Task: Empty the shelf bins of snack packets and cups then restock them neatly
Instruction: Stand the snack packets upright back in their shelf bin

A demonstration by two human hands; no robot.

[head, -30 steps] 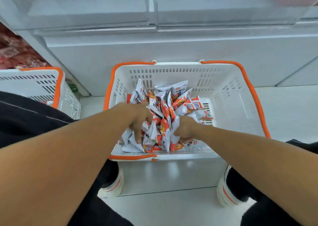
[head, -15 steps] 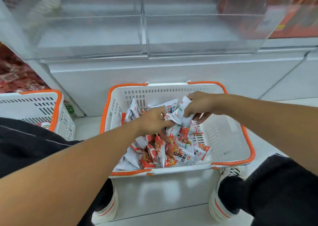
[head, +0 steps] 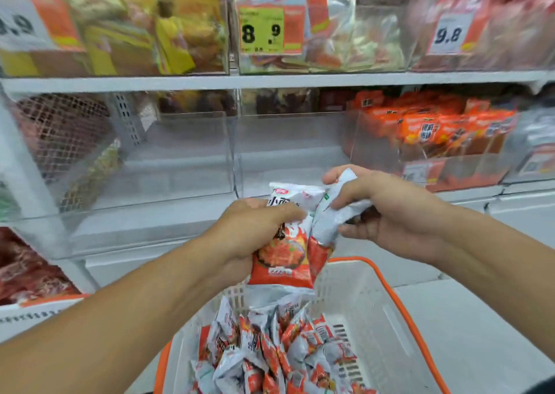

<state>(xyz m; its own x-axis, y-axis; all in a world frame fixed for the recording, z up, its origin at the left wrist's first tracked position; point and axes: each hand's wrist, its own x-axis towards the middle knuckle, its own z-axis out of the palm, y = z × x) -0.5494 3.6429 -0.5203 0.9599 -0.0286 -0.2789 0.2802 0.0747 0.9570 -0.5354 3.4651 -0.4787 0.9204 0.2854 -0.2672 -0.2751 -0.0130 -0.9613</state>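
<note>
Clear shelf bin [head: 168, 165] is sitting bare behind the hands. White basket [head: 387, 318] is holding a loose packet pile [head: 282, 351]. Left hand [head: 249, 237] is gripping an orange-white snack packet [head: 283, 252], long axis upright, above the basket. Right hand [head: 384, 210] is pinching a crumpled white packet [head: 336, 216] beside it.

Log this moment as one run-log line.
left hand: grips snack packets | right hand: grips white packet | position: above basket | clear bin: not yet restocked
</note>
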